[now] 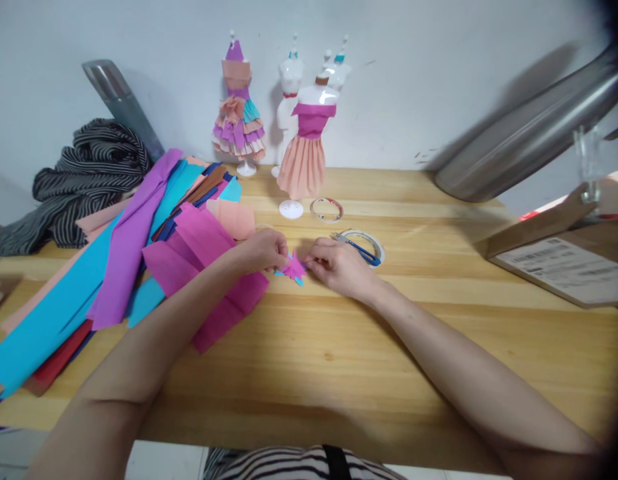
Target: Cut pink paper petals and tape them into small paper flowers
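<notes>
Between my hands, just above or on the wooden table, is a small pink and blue paper piece [294, 268] with pointed edges. My left hand [266, 251] pinches its left side with thumb and forefinger. From the other side, my right hand [339, 265] has its fingertips pressed together at the piece's right edge. Beside my right hand lie blue-handled scissors [367, 255] and a roll of tape [381, 248], partly hidden by the hand. Pink crepe paper [189, 250] lies under my left forearm.
Small mannequins, one in a pink paper dress [309, 143] and one in a ruffled dress [239, 110], stand at the back. A clear ring [327, 210] lies nearby. Coloured paper strips [126, 227] and a striped cloth [83, 180] fill the left; a cardboard box [563, 257] stands right.
</notes>
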Tool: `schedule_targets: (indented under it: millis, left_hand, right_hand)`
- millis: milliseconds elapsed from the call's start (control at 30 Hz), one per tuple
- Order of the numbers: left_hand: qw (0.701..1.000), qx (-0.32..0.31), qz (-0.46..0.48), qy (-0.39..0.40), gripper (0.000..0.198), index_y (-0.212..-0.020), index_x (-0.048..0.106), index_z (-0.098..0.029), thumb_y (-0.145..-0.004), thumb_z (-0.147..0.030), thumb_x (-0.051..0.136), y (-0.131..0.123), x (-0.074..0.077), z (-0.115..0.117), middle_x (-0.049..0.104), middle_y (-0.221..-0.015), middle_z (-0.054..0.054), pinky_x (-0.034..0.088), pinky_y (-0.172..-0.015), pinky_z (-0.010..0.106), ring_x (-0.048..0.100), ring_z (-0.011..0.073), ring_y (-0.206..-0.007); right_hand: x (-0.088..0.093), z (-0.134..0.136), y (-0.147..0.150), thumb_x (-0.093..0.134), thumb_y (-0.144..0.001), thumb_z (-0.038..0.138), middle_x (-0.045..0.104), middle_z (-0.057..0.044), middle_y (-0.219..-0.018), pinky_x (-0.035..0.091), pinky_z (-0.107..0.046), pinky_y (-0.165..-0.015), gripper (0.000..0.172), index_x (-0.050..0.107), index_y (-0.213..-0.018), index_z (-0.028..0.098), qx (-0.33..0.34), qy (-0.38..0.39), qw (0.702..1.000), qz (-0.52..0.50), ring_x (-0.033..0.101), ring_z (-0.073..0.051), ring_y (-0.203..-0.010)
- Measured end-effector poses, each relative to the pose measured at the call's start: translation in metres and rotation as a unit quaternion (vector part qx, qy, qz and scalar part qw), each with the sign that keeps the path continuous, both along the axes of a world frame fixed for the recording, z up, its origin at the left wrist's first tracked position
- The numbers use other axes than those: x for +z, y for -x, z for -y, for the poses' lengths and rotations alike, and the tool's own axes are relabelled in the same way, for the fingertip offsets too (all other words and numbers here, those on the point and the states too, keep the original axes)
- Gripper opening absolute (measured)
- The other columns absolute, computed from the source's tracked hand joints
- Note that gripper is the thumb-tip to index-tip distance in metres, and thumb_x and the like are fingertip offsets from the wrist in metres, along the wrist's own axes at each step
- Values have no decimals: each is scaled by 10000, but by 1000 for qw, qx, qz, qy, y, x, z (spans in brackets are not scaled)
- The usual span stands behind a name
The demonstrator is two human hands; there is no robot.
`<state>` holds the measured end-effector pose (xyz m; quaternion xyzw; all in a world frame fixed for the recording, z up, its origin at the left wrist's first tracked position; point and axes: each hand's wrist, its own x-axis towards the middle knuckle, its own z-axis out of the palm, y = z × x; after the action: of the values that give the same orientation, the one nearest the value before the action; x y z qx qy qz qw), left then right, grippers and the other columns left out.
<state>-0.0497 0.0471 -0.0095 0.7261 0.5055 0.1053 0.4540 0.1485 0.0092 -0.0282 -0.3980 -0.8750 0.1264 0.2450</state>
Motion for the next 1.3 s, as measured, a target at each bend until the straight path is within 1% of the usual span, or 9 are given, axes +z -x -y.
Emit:
schedule_targets:
  millis: [200, 333, 467, 600, 700, 867, 1133, 1233, 1300]
  left_hand:
    - [999, 27, 45, 3, 56, -630, 533, -136, -634, -87, 559, 0, 7, 3, 522, -422, -57, 305, -393, 141, 417, 39, -353]
    - [999, 22, 17, -31, 61, -628, 542, -137, -621, -81, 564, 2, 6, 1, 511, -415, -60, 317, -398, 149, 440, 54, -365]
    - [998, 46, -9, -45, 35, -655, 565, -127, -645, -95, 571, 7, 8, -6, 579, -498, -31, 345, -412, 160, 459, 55, -386]
    - [999, 30, -12, -34, 95, -711, 608, -113, -650, -86, 540, 14, 10, -12, 610, -551, -11, 362, -426, 168, 471, 60, -413]
    - [998, 10, -32, -54, 121, -710, 640, -105, -632, -92, 549, 15, 8, -14, 626, -573, 1, 361, -446, 167, 489, 66, -457]
    - [995, 1, -49, -85, 148, -714, 677, -108, -621, -115, 563, 14, 3, -14, 653, -607, 9, 346, -455, 162, 504, 74, -505]
    - [994, -2, -71, -82, 184, -748, 697, -102, -634, -107, 552, 10, 9, -9, 650, -616, 8, 342, -476, 179, 509, 79, -513]
    - [991, -21, -71, -112, 177, -749, 708, -119, -628, -116, 580, 9, 11, -5, 655, -638, 0, 371, -528, 182, 537, 89, -575]
    - [986, -55, -88, -127, 151, -708, 710, -125, -622, -121, 586, 9, 13, -3, 649, -624, 0, 371, -547, 192, 537, 95, -583]
  right_hand:
    - [-4, -4, -1, 532, -781, 107, 563, -26, -678, 359, -249, -607, 140, 652, -736, 164, -49, 24, 996, -73, 497, -134, -618]
    - [-5, -6, -2, 538, -780, 113, 552, -18, -642, 357, -250, -591, 149, 633, -677, 163, -76, 34, 992, -93, 492, -131, -595]
    - [-10, -4, 0, 552, -782, 97, 588, -23, -674, 373, -251, -614, 141, 654, -714, 167, -51, 26, 994, -91, 517, -133, -621]
    - [-14, 2, 8, 601, -789, 142, 639, -49, -790, 397, -264, -667, 103, 681, -847, 173, -32, 7, 997, -68, 564, -156, -715]
    - [-11, 7, 20, 641, -796, 245, 644, -74, -833, 399, -280, -675, 123, 685, -878, 164, -54, 2, 998, -16, 569, -181, -754]
    - [-11, 5, 31, 564, -827, 217, 634, -78, -790, 382, -289, -659, 132, 680, -800, 160, -90, -14, 995, 32, 563, -191, -745]
    - [-22, -10, 24, 555, -726, 147, 597, -7, -616, 363, -243, -569, 126, 568, -604, 172, -129, 74, 981, -125, 501, -122, -567]
    - [-18, -9, 21, 555, -717, 165, 586, 2, -596, 347, -236, -541, 111, 569, -607, 170, -135, 103, 975, -141, 481, -115, -540]
    - [-12, -6, 17, 556, -711, 155, 575, 4, -596, 339, -235, -549, 118, 552, -594, 171, -103, 103, 983, -112, 477, -111, -546]
